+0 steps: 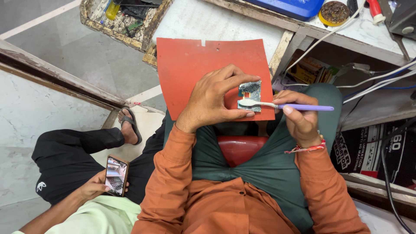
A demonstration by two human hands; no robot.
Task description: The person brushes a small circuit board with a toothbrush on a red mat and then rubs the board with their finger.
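Other person: sits at the far left in black trousers, one hand holding a phone [116, 175].
Red mat [195, 69]: lies on the person's lap, on the green trousers.
Left hand [212, 102]: fingers curl around a small circuit board [250, 91], pinching it at its top and bottom edges.
Circuit board: lies flat on the right side of the mat.
Toothbrush [286, 106]: lies sideways, long way left to right, white head pointing left and touching the board's lower part, purple handle pointing right.
Right hand [301, 123]: closed around the purple handle, thumb on top.
Cables [372, 80]: white and blue, far right.
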